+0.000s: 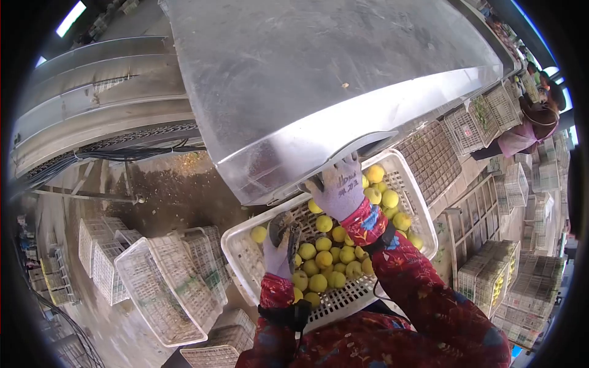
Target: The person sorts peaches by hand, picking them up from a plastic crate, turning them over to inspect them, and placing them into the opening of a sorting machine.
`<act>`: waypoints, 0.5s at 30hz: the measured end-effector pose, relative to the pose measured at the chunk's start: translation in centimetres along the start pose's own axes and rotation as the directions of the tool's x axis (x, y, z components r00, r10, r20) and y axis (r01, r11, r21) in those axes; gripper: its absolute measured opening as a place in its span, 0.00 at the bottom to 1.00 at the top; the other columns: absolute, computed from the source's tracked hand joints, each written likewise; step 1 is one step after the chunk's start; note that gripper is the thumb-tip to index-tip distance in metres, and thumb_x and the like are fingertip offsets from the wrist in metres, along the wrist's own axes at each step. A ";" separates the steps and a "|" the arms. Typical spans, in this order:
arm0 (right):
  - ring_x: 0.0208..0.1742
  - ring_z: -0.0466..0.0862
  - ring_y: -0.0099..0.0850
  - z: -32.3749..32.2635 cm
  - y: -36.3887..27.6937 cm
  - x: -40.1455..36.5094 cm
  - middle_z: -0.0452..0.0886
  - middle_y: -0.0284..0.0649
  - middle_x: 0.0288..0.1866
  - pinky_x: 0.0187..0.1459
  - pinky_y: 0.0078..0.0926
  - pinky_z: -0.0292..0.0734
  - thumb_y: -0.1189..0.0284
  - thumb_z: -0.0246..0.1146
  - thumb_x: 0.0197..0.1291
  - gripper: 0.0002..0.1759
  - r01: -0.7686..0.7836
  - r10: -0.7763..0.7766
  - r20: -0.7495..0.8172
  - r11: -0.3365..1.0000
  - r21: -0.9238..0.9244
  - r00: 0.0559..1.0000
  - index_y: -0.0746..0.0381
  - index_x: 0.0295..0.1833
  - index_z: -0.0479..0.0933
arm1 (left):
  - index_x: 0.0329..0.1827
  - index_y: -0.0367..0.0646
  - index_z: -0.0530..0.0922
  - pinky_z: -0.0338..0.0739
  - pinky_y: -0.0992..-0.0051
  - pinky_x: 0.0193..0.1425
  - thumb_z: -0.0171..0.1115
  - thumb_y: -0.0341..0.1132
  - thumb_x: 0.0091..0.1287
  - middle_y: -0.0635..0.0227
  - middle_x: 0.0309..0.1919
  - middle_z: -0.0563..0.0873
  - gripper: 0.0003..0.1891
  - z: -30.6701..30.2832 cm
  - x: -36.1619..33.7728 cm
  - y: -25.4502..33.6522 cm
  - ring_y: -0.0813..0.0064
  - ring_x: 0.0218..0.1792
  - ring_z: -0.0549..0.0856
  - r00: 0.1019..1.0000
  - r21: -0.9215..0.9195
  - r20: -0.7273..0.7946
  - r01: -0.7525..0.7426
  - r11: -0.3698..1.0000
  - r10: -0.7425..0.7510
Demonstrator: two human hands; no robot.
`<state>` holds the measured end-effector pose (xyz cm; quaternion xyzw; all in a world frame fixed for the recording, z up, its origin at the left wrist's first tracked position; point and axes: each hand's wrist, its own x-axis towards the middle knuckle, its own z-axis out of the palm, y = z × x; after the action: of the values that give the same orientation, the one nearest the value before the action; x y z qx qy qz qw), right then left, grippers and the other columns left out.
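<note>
I see both hands in pale work gloves, patterned red sleeves behind them, working over a white crate (228, 245) that sits under the lip of a big metal chute (319, 73). The right hand (339, 187) is up at the crate's far edge with its back toward me and its fingertips against or under the chute's lip; I cannot tell whether it grips anything there. The left hand (279, 245) is lower, over the left half of the crate, its dark-coated palm side turned down among the fruit; its fingers look curled, but I cannot tell if they have closed on a piece. The yellow fruit (319, 260) lies loose in the crate, piled mostly from the middle toward the far right corner, with the near edge showing bare mesh. Empty crates (159, 288) lie tumbled on the floor to the left. Off to the right are stacked crates (521, 288), and another person (534, 129) bends over some further back.
</note>
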<state>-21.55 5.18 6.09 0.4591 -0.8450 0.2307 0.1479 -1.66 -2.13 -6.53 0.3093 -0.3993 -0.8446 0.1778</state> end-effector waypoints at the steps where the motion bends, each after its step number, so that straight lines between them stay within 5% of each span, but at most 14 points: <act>1: 0.56 0.74 0.50 -0.2 0.4 0.4 0.77 0.49 0.53 0.59 0.50 0.67 0.60 0.70 0.54 0.30 0.003 -0.004 0.008 0.998 0.055 1.000 0.65 0.58 0.73 | 0.72 0.35 0.66 0.80 0.72 0.62 0.57 0.20 0.71 0.60 0.62 0.79 0.26 -2.0 1.2 -2.8 0.66 0.58 0.83 1.000 0.063 -0.022 0.019 0.998 -0.018; 4: 0.54 0.76 0.50 -3.6 1.7 1.0 0.77 0.48 0.51 0.57 0.48 0.71 0.59 0.71 0.55 0.29 -0.024 0.026 -0.003 0.975 0.223 1.000 0.66 0.56 0.74 | 0.70 0.36 0.69 0.80 0.72 0.59 0.59 0.25 0.72 0.62 0.56 0.83 0.23 -2.7 5.7 -7.6 0.68 0.54 0.84 0.984 0.705 -0.085 0.170 0.689 -0.156; 5: 0.50 0.79 0.49 -5.1 2.2 0.1 0.79 0.48 0.49 0.54 0.45 0.75 0.61 0.70 0.56 0.27 -0.108 0.106 0.023 0.951 0.288 0.994 0.66 0.57 0.74 | 0.69 0.36 0.71 0.81 0.72 0.57 0.59 0.26 0.72 0.63 0.54 0.83 0.22 -3.9 7.2 -12.2 0.68 0.52 0.84 0.985 0.493 -0.074 0.170 0.853 -0.153; 8: 0.40 0.85 0.46 -6.8 7.4 -5.4 0.83 0.48 0.47 0.44 0.39 0.81 0.68 0.68 0.60 0.23 -0.261 0.281 -0.009 0.901 0.347 0.960 0.64 0.59 0.73 | 0.69 0.37 0.70 0.81 0.71 0.57 0.59 0.27 0.73 0.62 0.54 0.83 0.22 -2.1 11.1 -16.2 0.67 0.53 0.84 0.960 0.709 -0.142 0.270 0.652 -0.242; 11: 0.43 0.88 0.39 -5.5 12.7 -11.8 0.85 0.49 0.52 0.45 0.31 0.84 0.75 0.67 0.59 0.24 -0.632 0.587 0.336 0.775 0.030 0.736 0.65 0.62 0.73 | 0.69 0.37 0.69 0.82 0.69 0.57 0.59 0.27 0.73 0.61 0.55 0.82 0.22 -0.7 13.6 -18.2 0.66 0.54 0.84 0.932 0.861 -0.221 0.325 0.391 -0.287; 12: 0.51 0.85 0.42 -4.1 13.6 -12.7 0.82 0.49 0.57 0.53 0.38 0.81 0.70 0.70 0.57 0.27 -0.633 0.620 0.438 0.762 -0.138 0.651 0.63 0.62 0.73 | 0.69 0.37 0.69 0.82 0.69 0.58 0.59 0.28 0.73 0.61 0.55 0.82 0.22 -0.1 14.0 -18.2 0.66 0.54 0.84 0.928 0.869 -0.228 0.330 0.369 -0.294; 14: 0.58 0.79 0.46 0.3 14.5 -14.4 0.78 0.48 0.61 0.60 0.46 0.75 0.64 0.73 0.54 0.30 -0.356 0.469 0.412 0.877 -0.323 0.781 0.60 0.61 0.73 | 0.69 0.37 0.69 0.82 0.68 0.58 0.59 0.28 0.73 0.60 0.55 0.82 0.22 0.1 14.1 -19.1 0.65 0.55 0.84 0.925 0.849 -0.224 0.339 0.404 -0.306; 15: 0.59 0.78 0.47 1.1 14.1 -14.1 0.77 0.47 0.61 0.62 0.47 0.73 0.62 0.74 0.52 0.32 -0.346 0.490 0.495 0.868 -0.357 0.718 0.59 0.61 0.73 | 0.69 0.37 0.69 0.83 0.67 0.58 0.59 0.28 0.73 0.60 0.56 0.82 0.22 -0.3 13.6 -19.7 0.65 0.55 0.84 0.929 0.785 -0.199 0.342 0.517 -0.312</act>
<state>-26.00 21.25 -4.89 0.2810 -0.9529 0.0066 -0.1140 -12.70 2.44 -27.30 0.4389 -0.6702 -0.5824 -0.1377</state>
